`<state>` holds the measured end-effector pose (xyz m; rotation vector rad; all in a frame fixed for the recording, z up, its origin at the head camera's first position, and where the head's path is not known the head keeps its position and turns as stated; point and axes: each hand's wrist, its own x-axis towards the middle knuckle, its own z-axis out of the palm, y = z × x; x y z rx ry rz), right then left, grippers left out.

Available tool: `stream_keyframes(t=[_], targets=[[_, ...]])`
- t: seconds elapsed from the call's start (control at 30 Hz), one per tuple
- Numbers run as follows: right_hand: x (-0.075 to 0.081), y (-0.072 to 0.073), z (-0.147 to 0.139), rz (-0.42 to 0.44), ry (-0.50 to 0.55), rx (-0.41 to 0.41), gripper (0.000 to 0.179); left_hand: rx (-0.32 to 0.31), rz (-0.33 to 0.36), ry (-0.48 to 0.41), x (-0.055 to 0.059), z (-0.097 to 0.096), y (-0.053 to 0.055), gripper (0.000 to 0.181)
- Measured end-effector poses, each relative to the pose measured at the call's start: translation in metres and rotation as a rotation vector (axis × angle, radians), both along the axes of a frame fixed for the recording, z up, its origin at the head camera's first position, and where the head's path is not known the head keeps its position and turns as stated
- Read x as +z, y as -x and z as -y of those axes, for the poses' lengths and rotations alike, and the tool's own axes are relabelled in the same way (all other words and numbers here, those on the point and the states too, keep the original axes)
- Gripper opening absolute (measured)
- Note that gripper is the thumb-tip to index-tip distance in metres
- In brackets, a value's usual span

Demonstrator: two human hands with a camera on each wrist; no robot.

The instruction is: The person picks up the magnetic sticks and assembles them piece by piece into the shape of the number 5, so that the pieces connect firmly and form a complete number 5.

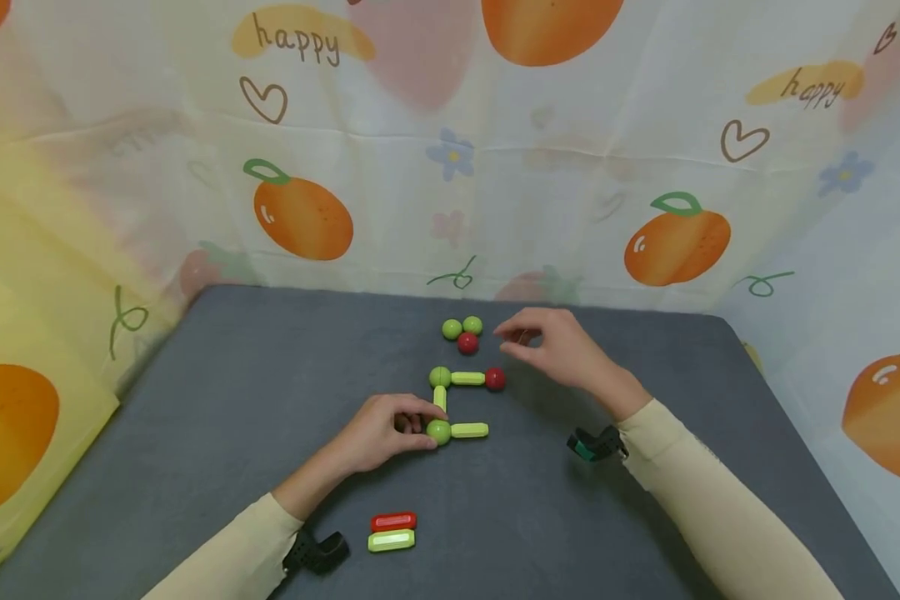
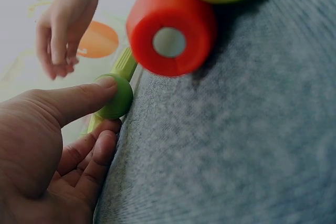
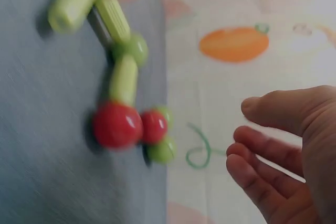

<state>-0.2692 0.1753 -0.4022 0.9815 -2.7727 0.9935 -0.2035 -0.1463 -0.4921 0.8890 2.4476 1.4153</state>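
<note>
Head view: left hand [image 1: 386, 429] pinches a green ball [image 1: 438, 432]; right hand [image 1: 558, 346] hovers, fingers loosely relaxed, near a red ball [image 1: 495, 379].

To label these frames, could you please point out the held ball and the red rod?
Held ball [image 1: 439, 432], head view: middle of its exposed surface.
Red rod [image 1: 393, 522], head view: middle of its upper face.

A dark grey table [image 1: 232, 400] carries 2 loose green balls [image 1: 452, 330] and 1 loose red ball [image 1: 467, 342], grouped near its far edge. Around the middle lies a bracket-shaped chain [image 1: 440, 398]: 3 yellow-green rods [image 1: 468, 378], 2 green corner balls [image 1: 440, 377] and 1 red end ball [image 1: 495, 379]. Nearer the front, 1 red bar [image 1: 393, 522] lies just beside 1 yellow-green bar [image 1: 392, 541].
</note>
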Motion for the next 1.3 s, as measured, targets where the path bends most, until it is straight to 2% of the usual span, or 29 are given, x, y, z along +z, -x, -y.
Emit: stream_keyframes(t=[0.1, 0.23, 0.33, 0.5, 0.63, 0.77, 1.13, 1.3], targets=[[0.007, 0.028, 0.0, 0.017, -0.028, 0.012, 0.025, 0.002, 0.0, 0.002, 0.0, 0.001, 0.001, 0.031], [0.006, 0.055, 0.005, 0.038, -0.107, 0.031, 0.028, 0.0, 0.01, 0.007, 0.0, 0.002, 0.001, 0.031], [0.002, 0.07, 0.011, 0.058, -0.16, 0.035, 0.029, 0.0, 0.017, 0.006, 0.001, 0.001, 0.001, 0.032], [-0.014, 0.088, 0.022, 0.096, -0.245, 0.052, 0.037, -0.004, 0.027, -0.007, 0.0, 0.002, 0.0, 0.032], [-0.026, 0.095, 0.028, 0.087, -0.306, 0.078, 0.047, -0.011, 0.027, -0.019, -0.001, 0.003, 0.001, 0.032], [-0.035, 0.098, 0.03, 0.095, -0.304, 0.078, 0.046, -0.012, 0.03, -0.023, -0.001, 0.003, 0.002, 0.032], [-0.054, 0.1, 0.023, 0.106, -0.149, -0.016, 0.031, -0.011, 0.018, -0.028, 0.0, 0.003, 0.002, 0.032], [-0.06, 0.096, 0.016, 0.143, -0.062, -0.042, 0.029, -0.01, 0.017, -0.03, -0.001, 0.003, 0.002, 0.032]])
